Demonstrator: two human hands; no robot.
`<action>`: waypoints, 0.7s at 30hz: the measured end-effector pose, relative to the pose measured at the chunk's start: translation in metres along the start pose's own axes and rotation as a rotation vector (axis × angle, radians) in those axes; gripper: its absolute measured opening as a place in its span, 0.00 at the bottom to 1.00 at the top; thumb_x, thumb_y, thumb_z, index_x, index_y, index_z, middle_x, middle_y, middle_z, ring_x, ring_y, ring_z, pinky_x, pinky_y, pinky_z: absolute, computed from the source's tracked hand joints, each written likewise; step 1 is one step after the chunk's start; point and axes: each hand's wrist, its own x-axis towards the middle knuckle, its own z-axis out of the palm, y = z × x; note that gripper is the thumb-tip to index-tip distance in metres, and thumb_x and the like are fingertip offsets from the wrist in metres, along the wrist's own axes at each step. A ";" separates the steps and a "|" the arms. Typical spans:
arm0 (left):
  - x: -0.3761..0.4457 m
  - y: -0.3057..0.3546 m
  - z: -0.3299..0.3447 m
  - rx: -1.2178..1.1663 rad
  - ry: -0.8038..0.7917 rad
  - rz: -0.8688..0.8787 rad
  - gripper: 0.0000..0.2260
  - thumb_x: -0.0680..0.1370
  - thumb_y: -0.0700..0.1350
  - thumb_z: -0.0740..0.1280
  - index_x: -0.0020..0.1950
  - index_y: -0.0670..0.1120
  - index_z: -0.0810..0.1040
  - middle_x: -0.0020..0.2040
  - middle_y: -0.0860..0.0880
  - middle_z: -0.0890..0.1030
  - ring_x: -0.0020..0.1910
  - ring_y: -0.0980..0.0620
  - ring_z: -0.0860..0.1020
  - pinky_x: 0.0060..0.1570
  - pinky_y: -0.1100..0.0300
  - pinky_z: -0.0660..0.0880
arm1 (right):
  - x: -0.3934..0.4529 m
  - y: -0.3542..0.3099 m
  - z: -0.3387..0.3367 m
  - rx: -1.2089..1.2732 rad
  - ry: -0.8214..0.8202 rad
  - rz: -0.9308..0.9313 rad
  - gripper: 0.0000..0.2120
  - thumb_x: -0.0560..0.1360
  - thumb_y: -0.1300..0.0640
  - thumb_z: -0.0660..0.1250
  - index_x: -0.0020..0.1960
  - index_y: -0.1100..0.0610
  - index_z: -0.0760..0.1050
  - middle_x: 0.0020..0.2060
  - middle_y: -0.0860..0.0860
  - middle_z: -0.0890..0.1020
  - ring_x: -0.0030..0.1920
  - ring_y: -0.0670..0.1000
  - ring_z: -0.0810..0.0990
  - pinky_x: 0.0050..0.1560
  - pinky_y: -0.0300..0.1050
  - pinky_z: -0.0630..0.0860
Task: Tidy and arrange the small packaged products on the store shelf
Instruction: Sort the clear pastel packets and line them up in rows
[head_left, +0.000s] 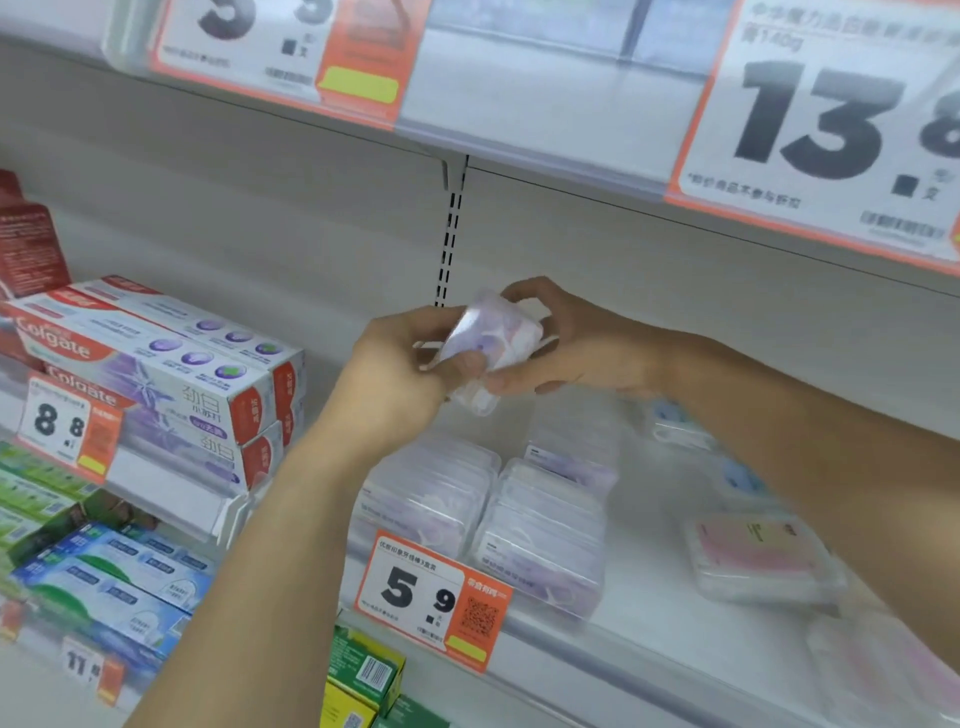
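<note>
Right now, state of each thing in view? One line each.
Left hand: grips the clear packet.
Right hand: grips the same packet.
Clear packet: held above the shelf, tilted.
Clear boxes: lying in rows on the shelf.
Pink box: lying flat, apart.
Colgate cartons: stacked flat.

place: shop | evidence: white shelf (597, 613) of stacked toothpaste boxes (171, 374) | orange price tags (434, 597) 5.9, 8.8

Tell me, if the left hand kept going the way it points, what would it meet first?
Nothing new: the left hand already pinches the clear packet that the right hand also holds. Beyond it is probably the shelf's back wall, though depth is unclear.
</note>
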 end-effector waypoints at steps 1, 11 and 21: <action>0.001 -0.002 0.000 0.037 -0.008 0.033 0.15 0.76 0.43 0.72 0.62 0.49 0.80 0.57 0.53 0.83 0.56 0.56 0.80 0.57 0.64 0.77 | 0.000 -0.002 -0.001 -0.013 0.056 -0.003 0.33 0.66 0.50 0.80 0.65 0.47 0.66 0.54 0.47 0.81 0.55 0.49 0.82 0.55 0.53 0.81; 0.001 -0.017 -0.011 0.381 0.034 -0.049 0.17 0.82 0.44 0.57 0.72 0.51 0.70 0.69 0.47 0.71 0.66 0.47 0.72 0.54 0.66 0.65 | 0.014 0.018 0.020 -0.187 0.252 -0.063 0.26 0.60 0.34 0.77 0.55 0.40 0.78 0.54 0.46 0.79 0.53 0.47 0.79 0.58 0.47 0.77; 0.001 -0.027 -0.019 0.509 -0.058 -0.345 0.22 0.80 0.58 0.58 0.48 0.40 0.81 0.45 0.41 0.84 0.44 0.43 0.81 0.45 0.57 0.76 | 0.017 0.032 0.030 -0.048 0.141 0.041 0.22 0.69 0.34 0.70 0.50 0.51 0.78 0.46 0.46 0.81 0.46 0.47 0.80 0.53 0.42 0.75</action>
